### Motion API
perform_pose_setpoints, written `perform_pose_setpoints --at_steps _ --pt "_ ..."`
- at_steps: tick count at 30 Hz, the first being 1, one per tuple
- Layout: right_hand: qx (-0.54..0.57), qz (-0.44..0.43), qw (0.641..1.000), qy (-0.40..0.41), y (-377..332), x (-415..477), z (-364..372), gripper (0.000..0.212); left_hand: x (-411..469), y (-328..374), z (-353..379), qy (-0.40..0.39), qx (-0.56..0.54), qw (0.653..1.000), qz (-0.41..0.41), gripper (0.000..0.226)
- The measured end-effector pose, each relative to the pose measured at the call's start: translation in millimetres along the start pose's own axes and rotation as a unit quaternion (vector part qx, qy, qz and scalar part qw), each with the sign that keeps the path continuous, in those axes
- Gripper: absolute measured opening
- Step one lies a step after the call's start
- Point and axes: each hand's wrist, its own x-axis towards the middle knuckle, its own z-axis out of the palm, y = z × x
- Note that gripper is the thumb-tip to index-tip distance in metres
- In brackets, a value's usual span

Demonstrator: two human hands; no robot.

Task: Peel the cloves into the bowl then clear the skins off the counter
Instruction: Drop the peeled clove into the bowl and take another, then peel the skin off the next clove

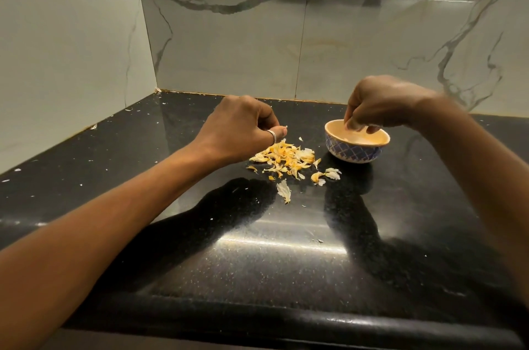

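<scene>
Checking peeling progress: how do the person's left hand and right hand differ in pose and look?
The left hand is above the heap of pale yellow papery skins and wears a silver ring; the right hand dips its fingertips into the blue-patterned ceramic bowl and shows no ring. Both have curled fingers pointing down.

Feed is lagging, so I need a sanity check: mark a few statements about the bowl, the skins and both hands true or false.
1. The small blue-patterned ceramic bowl stands to the right of the pile of pale yellow skins. True.
2. The right hand hovers over the skins. False: its fingers dip at the bowl's mouth.
3. The left hand wears a silver ring. True.
4. The black stone counter is cleared of skins. False: the pile lies on it.
</scene>
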Motion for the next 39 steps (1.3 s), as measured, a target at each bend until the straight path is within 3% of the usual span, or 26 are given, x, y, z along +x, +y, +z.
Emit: perform_pose_setpoints --at_steps 5,9,11,15,20,26,34,39 --pt "-0.002 -0.112 0.994 0.015 -1 -15 -4 0.008 0 1 -2 -0.004 0.008 1.0 -0.003 0.012" --pt "0.018 -0.2 0.976 -0.084 -16 -34 -1 0.01 0 6 -5 0.001 0.03 0.999 -0.011 0.016" --pt "-0.006 -0.212 0.968 -0.134 -25 -37 10 0.012 0 8 -7 -0.002 0.029 0.999 -0.013 0.017" --pt "-0.091 -0.232 0.958 -0.145 -32 -36 26 0.016 1 9 -10 -0.002 0.03 0.999 -0.017 0.02" --pt "-0.093 -0.227 0.957 -0.157 -33 -36 28 0.019 1 7 -11 0.003 -0.006 1.0 -0.01 0.028" --pt "-0.098 -0.22 0.955 -0.175 -32 -35 27 0.015 -1 3 -5 0.01 0.051 0.999 0.013 0.019" --pt "-0.066 -0.291 0.953 -0.048 -36 -28 42 0.023 -1 -1 -4 0.022 0.117 0.993 0.027 0.008" --pt "-0.104 -0.301 0.946 -0.059 -35 -24 51 0.017 -1 0 -4 0.03 0.123 0.992 0.004 0.012"
